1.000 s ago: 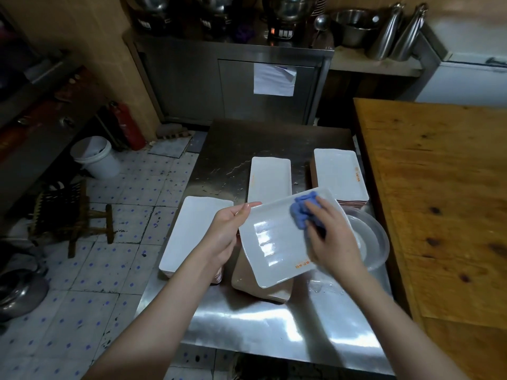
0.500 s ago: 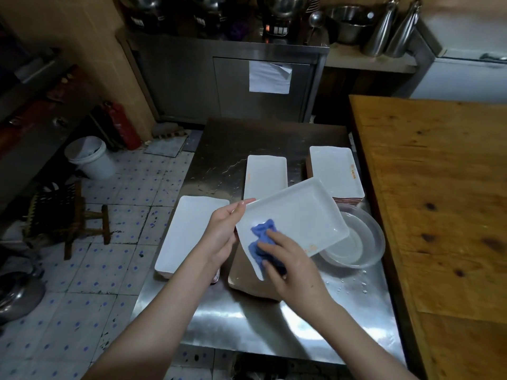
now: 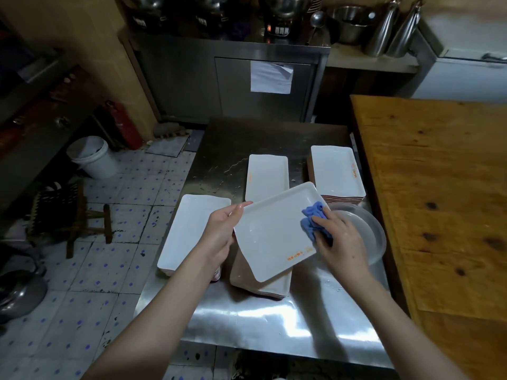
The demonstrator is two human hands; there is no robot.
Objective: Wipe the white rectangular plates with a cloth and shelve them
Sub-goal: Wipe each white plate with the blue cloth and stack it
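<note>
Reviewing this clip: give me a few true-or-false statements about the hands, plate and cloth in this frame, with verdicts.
1. The left hand grips the white plate by its edge. True.
2. The right hand holds a red cloth. False: it presses a blue cloth on the white plate's right side.
3. The white plate rests on a shelf. False: it is held up over the steel table.
4. A clear bowl sits on the steel table, beside the right hand. True.

White plate with orange lettering, blue cloth, silvery steel table, orange-brown wooden counter, white floor tiles dotted blue, white bucket, red extinguisher
</note>
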